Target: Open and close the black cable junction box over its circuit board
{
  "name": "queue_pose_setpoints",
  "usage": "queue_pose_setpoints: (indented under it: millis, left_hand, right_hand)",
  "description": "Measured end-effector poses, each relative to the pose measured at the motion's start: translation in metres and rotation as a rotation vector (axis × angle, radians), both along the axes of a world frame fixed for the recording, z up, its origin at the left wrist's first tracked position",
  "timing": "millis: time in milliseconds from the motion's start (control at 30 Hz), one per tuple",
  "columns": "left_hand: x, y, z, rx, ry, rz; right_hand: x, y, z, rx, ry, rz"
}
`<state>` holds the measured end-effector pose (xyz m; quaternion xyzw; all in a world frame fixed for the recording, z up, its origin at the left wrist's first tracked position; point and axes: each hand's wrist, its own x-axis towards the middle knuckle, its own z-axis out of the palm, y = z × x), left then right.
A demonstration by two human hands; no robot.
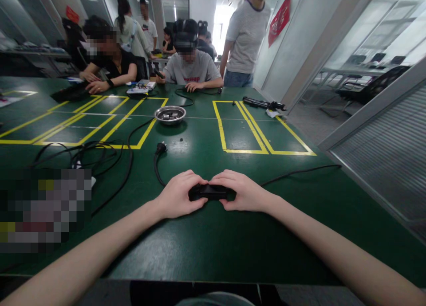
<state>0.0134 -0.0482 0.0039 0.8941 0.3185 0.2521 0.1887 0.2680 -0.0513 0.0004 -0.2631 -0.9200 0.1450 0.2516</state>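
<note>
A black power adapter [213,192] with a box-shaped body lies low over the green table [213,239] in front of me. My left hand [183,193] grips its left end between thumb and fingers. On the other end, my right hand [241,191] is closed in the same way. The ends of the adapter are partly hidden by my fingers. A cord with a black plug [161,147] comes out past my left hand, the plug resting on the table. From behind my right hand a thin black cable [299,170] runs off to the right.
A metal bowl [170,114] with small metal parts stands beyond the plug. Coiled black cables [83,153] lie at the left. Yellow tape [246,151] marks rectangles on the table. A dark folded device [262,103] lies at the far right. Several people sit or stand across the table.
</note>
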Motion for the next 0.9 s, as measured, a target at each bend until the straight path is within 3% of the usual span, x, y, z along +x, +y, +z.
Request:
queue_pose_setpoints:
  millis: [333, 700, 900]
  left_hand:
    - [0.0060, -0.0071, -0.0019, 0.163, 0.165, -0.014]
    - [0.0040, -0.0026, -0.0050, 0.253, 0.239, -0.012]
    - [0.0045, -0.0040, -0.0017, 0.250, 0.230, 0.002]
  right_hand:
    - [-0.0019, -0.0009, -0.0014, 0.101, -0.141, -0.004]
    - [-0.0030, -0.0005, 0.0065, -0.014, -0.195, -0.080]
    - [-0.0003, 0.0035, 0.0064, 0.033, -0.311, -0.147]
